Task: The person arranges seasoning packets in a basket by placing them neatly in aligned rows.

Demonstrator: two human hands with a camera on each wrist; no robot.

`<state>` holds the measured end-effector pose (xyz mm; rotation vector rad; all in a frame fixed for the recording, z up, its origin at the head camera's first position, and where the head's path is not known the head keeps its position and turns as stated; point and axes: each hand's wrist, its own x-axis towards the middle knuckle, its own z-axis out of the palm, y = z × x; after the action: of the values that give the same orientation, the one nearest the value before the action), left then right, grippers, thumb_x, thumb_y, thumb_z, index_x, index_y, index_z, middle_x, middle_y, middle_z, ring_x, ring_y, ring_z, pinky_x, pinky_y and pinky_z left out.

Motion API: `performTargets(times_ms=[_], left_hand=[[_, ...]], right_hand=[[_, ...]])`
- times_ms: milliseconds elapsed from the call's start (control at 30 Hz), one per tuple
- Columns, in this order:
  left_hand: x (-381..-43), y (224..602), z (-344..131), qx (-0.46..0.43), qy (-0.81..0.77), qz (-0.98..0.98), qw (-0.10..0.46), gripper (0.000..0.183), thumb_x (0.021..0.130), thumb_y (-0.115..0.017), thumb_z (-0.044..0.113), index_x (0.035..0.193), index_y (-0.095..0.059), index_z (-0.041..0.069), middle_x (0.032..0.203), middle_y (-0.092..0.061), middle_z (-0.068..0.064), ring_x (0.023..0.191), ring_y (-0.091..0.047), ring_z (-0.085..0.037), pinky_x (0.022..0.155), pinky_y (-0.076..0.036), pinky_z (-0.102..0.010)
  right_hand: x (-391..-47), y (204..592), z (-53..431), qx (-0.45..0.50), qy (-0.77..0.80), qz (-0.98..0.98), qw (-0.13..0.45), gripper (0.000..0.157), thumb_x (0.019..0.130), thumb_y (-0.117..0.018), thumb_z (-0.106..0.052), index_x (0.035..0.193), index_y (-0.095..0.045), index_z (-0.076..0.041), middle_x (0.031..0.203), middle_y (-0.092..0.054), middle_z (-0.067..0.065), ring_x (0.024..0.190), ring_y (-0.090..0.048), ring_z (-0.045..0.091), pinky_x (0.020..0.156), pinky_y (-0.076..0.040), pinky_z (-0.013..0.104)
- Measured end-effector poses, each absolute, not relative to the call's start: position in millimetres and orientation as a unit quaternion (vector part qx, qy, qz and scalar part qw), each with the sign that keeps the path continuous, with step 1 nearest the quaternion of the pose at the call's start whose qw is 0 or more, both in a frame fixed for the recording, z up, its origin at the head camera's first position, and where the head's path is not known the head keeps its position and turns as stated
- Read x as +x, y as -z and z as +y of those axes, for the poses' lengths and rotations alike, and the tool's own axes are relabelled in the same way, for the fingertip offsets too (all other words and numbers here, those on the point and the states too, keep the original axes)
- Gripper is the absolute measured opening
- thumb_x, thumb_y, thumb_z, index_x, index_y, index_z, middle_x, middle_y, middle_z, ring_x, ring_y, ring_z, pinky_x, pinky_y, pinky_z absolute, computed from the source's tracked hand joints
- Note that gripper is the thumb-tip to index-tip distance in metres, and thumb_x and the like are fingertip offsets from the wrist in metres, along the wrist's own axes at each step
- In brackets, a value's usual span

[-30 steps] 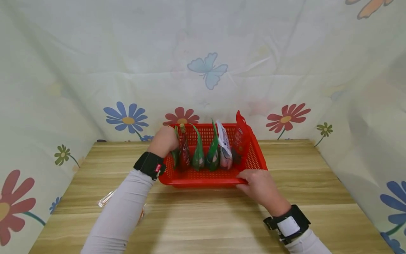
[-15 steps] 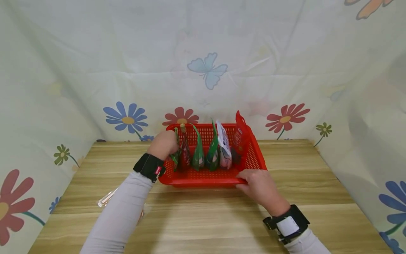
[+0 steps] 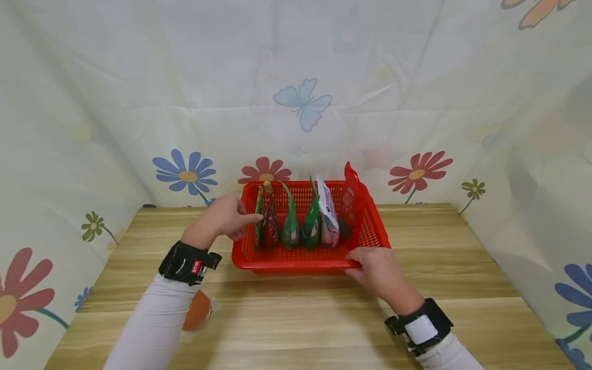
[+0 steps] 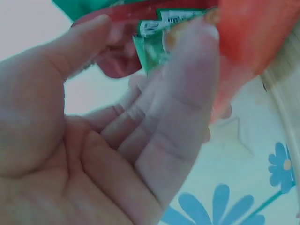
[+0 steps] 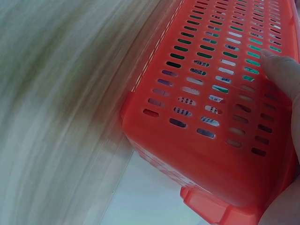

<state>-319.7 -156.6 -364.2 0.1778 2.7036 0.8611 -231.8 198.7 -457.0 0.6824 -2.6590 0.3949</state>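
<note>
A red plastic basket [image 3: 296,265] stands at the back of the table. My right hand [image 3: 381,275] grips its front rim near the right corner, thumb outside on the slotted wall in the right wrist view. Over the left rim is my left hand [image 3: 226,216], thumb and fingers apart, holding nothing. Just beyond its fingertips a thin green packet [image 3: 258,226] stands on edge, also seen in the left wrist view beside a dark red bottle [image 4: 124,58]. Further right in the basket are two green pouches [image 3: 290,228], a white-topped pack [image 3: 328,216] and a red bag [image 3: 351,200].
A round orange-brown item [image 3: 199,311] in clear wrapping lies on the wood-grain table [image 3: 296,329], partly under my left forearm. A flower-printed cloth [image 3: 300,144] hangs close behind the basket and at both sides.
My left hand has let go of the green packet and drawn back left, its fingers spreading. The forearm's shift uncovers more of the orange-brown item and hides the clear wrapper. My right hand stays put.
</note>
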Motion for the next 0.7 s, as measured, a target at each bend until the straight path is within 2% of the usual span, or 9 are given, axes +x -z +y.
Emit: performTargets(times_ms=[67, 300, 467, 700], left_hand=[[-314.8, 365.5, -165.9, 0.07, -0.306, 0.938, 0.145, 0.039, 0.098, -0.068, 0.038, 0.095, -0.069, -0.001, 0.073, -0.069, -0.011, 0.063, -0.071, -0.02, 0.064, -0.061, -0.03], [-298.3, 387.2, -202.5, 0.081, -0.285, 0.948, 0.12, 0.022, 0.102, -0.064, 0.023, 0.095, -0.069, 0.004, 0.075, -0.066, -0.007, 0.064, -0.064, -0.017, 0.061, -0.054, -0.028], [-289.2, 413.5, -226.7, 0.095, -0.225, 0.964, 0.107, 0.019, 0.098, -0.067, 0.017, 0.088, -0.071, 0.002, 0.071, -0.065, -0.006, 0.064, -0.059, -0.017, 0.06, -0.049, -0.029], [-274.9, 438.3, -252.8, 0.032, -0.192, 0.973, 0.128, 0.02, 0.093, -0.073, 0.019, 0.088, -0.068, 0.0, 0.078, -0.062, -0.008, 0.072, -0.055, -0.022, 0.064, -0.046, -0.031]], right_hand=[[-231.9, 457.8, 199.1, 0.241, -0.141, -0.942, 0.184, 0.032, 0.07, -0.096, -0.025, 0.096, -0.082, -0.013, 0.089, -0.079, 0.002, 0.081, -0.075, 0.018, 0.081, -0.063, 0.042], [-231.4, 458.7, 197.6, 0.238, -0.143, -0.944, 0.178, 0.033, 0.071, -0.095, -0.027, 0.098, -0.082, -0.013, 0.09, -0.079, 0.002, 0.083, -0.076, 0.019, 0.082, -0.063, 0.043], [-230.2, 461.5, 198.7, 0.234, -0.145, -0.944, 0.182, 0.035, 0.071, -0.095, -0.027, 0.099, -0.082, -0.012, 0.091, -0.08, 0.003, 0.082, -0.076, 0.019, 0.081, -0.063, 0.042], [-232.5, 459.8, 199.9, 0.246, -0.148, -0.938, 0.194, 0.032, 0.07, -0.096, -0.025, 0.096, -0.082, -0.013, 0.089, -0.079, 0.002, 0.08, -0.075, 0.019, 0.08, -0.063, 0.042]])
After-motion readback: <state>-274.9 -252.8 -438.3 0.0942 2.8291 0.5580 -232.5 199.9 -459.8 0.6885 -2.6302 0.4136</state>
